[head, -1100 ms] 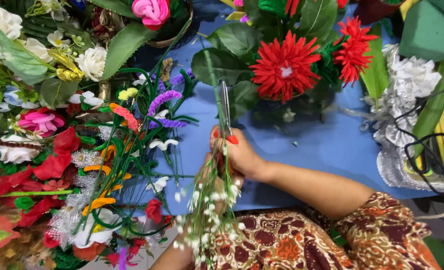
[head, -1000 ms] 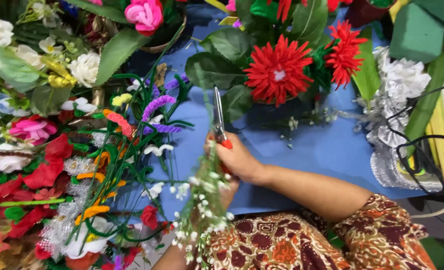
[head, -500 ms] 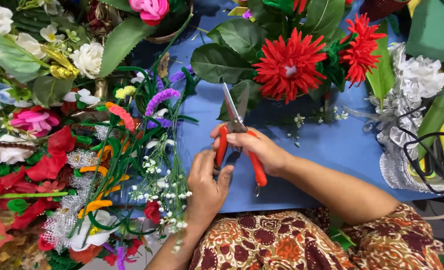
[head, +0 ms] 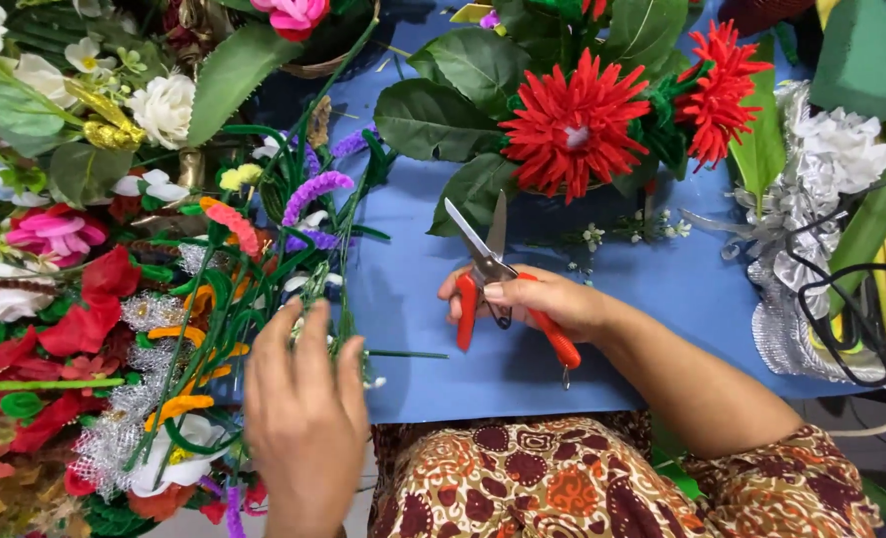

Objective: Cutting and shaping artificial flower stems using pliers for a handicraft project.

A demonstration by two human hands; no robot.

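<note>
My right hand (head: 543, 299) grips red-handled shears (head: 493, 274) over the blue table cover (head: 652, 289), blades open and pointing up toward a red flower arrangement (head: 575, 125). My left hand (head: 303, 413) reaches into a bunch of green stems (head: 338, 299) of the mixed artificial bouquet (head: 194, 299) at the left, fingers spread flat on the stems. The white filler sprig is hidden among the stems. A loose green stem (head: 408, 354) lies between the hands.
Artificial flowers in white, pink, red and gold (head: 74, 149) crowd the left side. Silver ribbon (head: 802, 229), a black cable (head: 842, 299) and green foam blocks (head: 862, 55) sit at the right. My patterned lap (head: 563, 478) is below the table edge.
My left hand carried the white filler sprig leftward from near the shears into the bouquet stems. My right hand shifted the shears right and opened the blades.
</note>
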